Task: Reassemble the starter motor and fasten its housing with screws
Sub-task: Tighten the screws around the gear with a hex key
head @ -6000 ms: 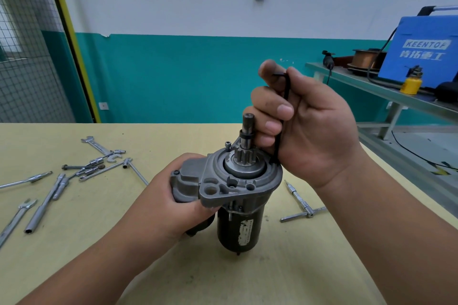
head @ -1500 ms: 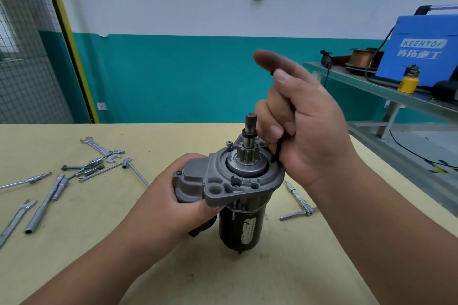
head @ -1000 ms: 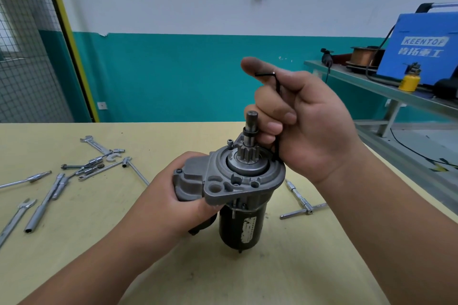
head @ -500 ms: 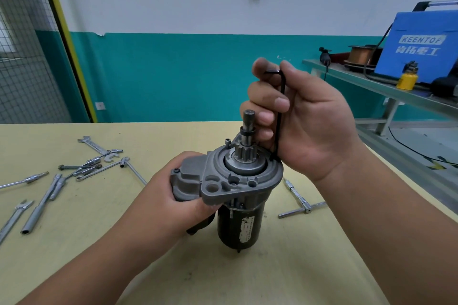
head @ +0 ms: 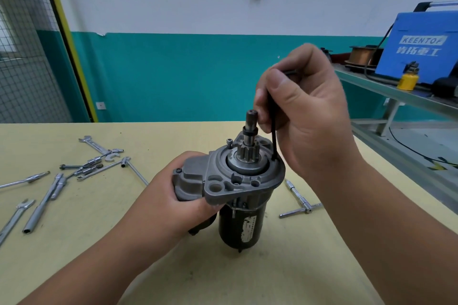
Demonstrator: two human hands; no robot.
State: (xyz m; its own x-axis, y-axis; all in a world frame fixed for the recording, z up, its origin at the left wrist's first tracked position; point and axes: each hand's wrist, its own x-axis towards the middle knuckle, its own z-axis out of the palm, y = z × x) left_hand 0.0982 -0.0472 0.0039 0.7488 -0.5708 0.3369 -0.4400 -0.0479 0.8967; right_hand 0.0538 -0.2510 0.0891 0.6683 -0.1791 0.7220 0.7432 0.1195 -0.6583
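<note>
The starter motor (head: 238,220) stands upright on the yellow table (head: 285,275), its black body below and its grey housing (head: 223,181) on top, with the pinion shaft (head: 250,131) pointing up. My left hand (head: 178,203) grips the housing's left side from below. My right hand (head: 304,111) holds a black hex key (head: 273,131) upright, its tip set in a screw at the housing's right rim. Another screw head (head: 229,141) stands at the far rim, and a small one (head: 178,170) sits on the left part.
Several wrenches and socket tools (head: 81,166) lie scattered on the table's left. A T-handle tool (head: 300,202) lies right of the motor. A side bench (head: 396,96) at the right carries a blue welder (head: 426,44), a yellow oil can (head: 407,80) and a wire spool (head: 363,56).
My right hand has kept turning the hex key in the right-rim screw, its fingers regripping the short arm. The left hand and the motor have stayed in place.
</note>
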